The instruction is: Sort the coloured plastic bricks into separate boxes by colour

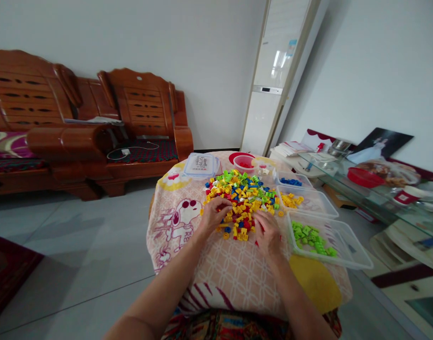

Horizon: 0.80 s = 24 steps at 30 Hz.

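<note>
A heaped pile of small plastic building blocks (245,193) in yellow, green, red, blue and white lies on the cloth-covered table (234,278). My left hand (214,215) is at the pile's near left side, fingers curled and thumb drawn in over the pieces. At the near right edge, my right hand (268,232) has its fingers bent down close together, with a few red pieces beside it. What either hand pinches is too small or hidden to make out. Just right of my right hand stands a clear plastic box (351,252) holding green blocks (310,238).
Behind it are a box with yellow blocks (292,200), a smaller box with blue blocks (290,182) and a round tub (243,163) with red pieces. Clear lids (201,165) lie at the back left. A glass-topped cabinet (365,184) borders the right; wooden chairs (142,108) stand beyond.
</note>
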Each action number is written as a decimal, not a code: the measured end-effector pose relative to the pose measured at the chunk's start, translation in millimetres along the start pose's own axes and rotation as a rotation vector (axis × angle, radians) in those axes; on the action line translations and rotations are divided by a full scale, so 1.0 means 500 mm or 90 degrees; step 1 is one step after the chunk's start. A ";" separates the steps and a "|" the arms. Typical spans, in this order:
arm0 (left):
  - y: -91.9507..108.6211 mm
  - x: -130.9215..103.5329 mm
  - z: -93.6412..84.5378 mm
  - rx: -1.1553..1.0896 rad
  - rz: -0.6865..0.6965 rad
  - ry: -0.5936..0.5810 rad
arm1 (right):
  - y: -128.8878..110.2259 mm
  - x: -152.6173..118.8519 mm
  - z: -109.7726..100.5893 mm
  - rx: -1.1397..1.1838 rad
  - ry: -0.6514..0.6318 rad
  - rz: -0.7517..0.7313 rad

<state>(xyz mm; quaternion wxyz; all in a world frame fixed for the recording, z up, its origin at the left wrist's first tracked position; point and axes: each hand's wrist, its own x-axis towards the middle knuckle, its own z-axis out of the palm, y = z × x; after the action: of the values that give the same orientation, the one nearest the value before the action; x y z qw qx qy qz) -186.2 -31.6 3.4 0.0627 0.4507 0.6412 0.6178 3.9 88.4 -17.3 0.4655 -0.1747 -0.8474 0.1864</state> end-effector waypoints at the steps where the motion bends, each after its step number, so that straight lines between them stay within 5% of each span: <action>1: 0.001 -0.005 0.007 -0.058 -0.023 -0.025 | -0.012 0.005 -0.001 0.024 0.009 0.010; 7: 0.013 -0.022 0.035 -0.299 -0.090 -0.146 | -0.082 0.019 0.035 0.185 -0.089 0.138; 14: 0.028 -0.028 0.027 -0.174 -0.033 -0.170 | -0.091 0.029 0.044 0.329 -0.123 0.310; 16: 0.024 -0.021 0.015 -0.074 0.001 -0.116 | -0.074 0.038 0.041 0.365 -0.100 0.387; 19: 0.003 -0.009 -0.014 0.045 0.000 0.060 | -0.030 0.077 0.042 0.443 -0.009 0.507; 24: -0.051 0.001 -0.060 0.093 -0.089 0.250 | 0.079 0.231 0.036 0.512 0.275 0.592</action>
<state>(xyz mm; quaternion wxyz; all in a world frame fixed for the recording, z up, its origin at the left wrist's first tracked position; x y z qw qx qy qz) -218.4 -49.3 -11.3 -0.0533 0.2797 0.7137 0.6399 -64.8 174.2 38.6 0.5250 -0.3690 -0.4348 0.6318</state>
